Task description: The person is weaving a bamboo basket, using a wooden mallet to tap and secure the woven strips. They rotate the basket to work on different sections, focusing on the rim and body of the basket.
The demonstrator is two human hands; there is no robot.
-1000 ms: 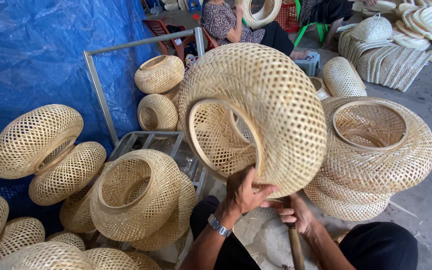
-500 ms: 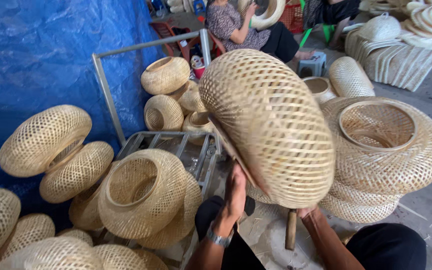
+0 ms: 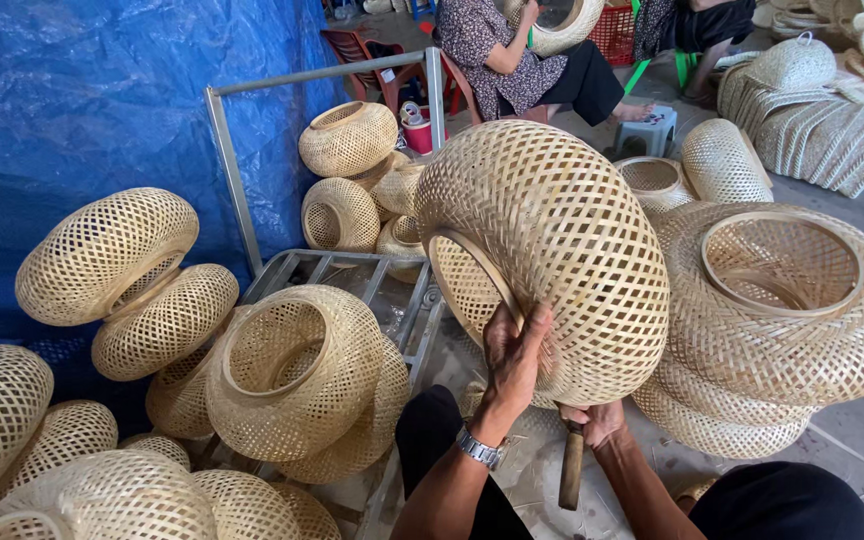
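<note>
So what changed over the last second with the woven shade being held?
The woven bamboo shade was turned in the hands: its ring opening faced the camera a second ago, then swung edge-on, and now points down-left. The left hand kept its grip on the rim; the right hand stayed beneath, holding the wooden-handled tool. The stacked shades on the right did not move.

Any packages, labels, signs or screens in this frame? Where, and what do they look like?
No signs, screens or readable labels in view.
Closest to a package: small red tub with a pale lid, on the floor behind the metal cart frame, top centre.
Red lattice crate, top edge, beside a seated person.
Left hand grips the woven bamboo shade; right hand holds a wooden-handled tool.
</note>
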